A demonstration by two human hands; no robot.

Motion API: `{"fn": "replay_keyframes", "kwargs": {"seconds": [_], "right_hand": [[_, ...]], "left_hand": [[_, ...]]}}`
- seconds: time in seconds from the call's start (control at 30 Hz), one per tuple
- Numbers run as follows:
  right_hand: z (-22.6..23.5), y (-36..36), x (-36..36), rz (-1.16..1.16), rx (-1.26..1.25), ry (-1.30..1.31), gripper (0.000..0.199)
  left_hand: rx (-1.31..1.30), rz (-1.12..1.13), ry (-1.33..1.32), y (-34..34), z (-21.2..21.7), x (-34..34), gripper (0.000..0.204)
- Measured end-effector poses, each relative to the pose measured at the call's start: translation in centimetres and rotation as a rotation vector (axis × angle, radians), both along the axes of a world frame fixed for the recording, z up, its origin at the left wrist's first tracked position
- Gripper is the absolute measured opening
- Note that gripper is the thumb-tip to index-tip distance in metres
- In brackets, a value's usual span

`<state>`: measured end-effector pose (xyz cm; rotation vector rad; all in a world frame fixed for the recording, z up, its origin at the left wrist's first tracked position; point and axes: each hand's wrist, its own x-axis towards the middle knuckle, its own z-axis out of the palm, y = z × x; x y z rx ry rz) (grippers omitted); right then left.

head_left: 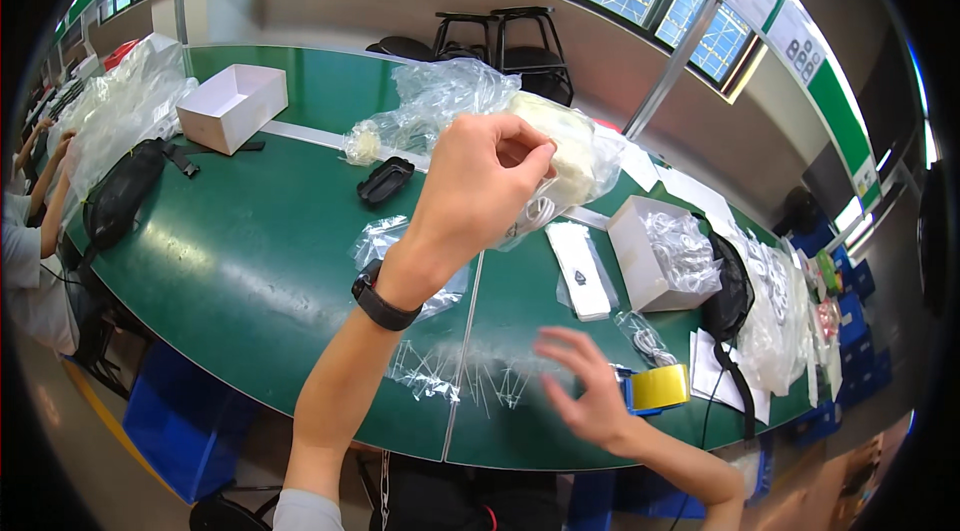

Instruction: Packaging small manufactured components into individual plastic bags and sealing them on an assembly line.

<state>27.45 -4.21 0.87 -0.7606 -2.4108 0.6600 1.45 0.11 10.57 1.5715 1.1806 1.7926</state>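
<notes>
My left hand (478, 186), with a black band on its wrist, is raised over the middle of the table. Its thumb and fingers are pinched together, and what they hold, if anything, is too small to make out. Behind it lies a clear plastic bag of pale, cream-coloured material (568, 146). My right hand (590, 399) hovers near the front edge, fingers spread and holding nothing. Beside it is a tape dispenser with a yellow roll (662, 387). Thin white strips (505, 383), like ties, lie scattered to the left of this hand, near clear plastic wrapping (425, 371).
A white box of bagged items (640, 266) stands at the right, near a white flat packet (582, 276) and a bagged cable (648, 339). Farther left are a black tray (385, 181), an open white box (225, 116) and a black pouch (122, 196). Other people sit at far left.
</notes>
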Motion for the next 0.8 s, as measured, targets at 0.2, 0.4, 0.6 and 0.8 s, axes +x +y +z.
{"fn": "replay_keyframes", "kwargs": {"seconds": [0.2, 0.4, 0.6, 0.8], "right_hand": [[5.5, 2.8, -3.1, -0.286, -0.101, 0.54, 0.049], [7.4, 4.6, -3.8, -0.233, 0.01, 0.619, 0.033], [9.0, 4.9, -3.8, -0.316, 0.348, 0.648, 0.012], [9.5, 4.8, -4.0, -0.221, 0.411, 0.68, 0.01]], "left_hand": [[0.03, -0.071, -0.031, -0.7, -0.1, 2.4, 0.014], [0.138, -0.055, 0.028, -2.0, 0.0, 5.7, 0.014], [0.215, -0.028, -0.045, -2.8, 0.2, 6.6, 0.015], [0.254, -0.06, -0.156, -3.3, 0.8, 6.1, 0.018]]}}
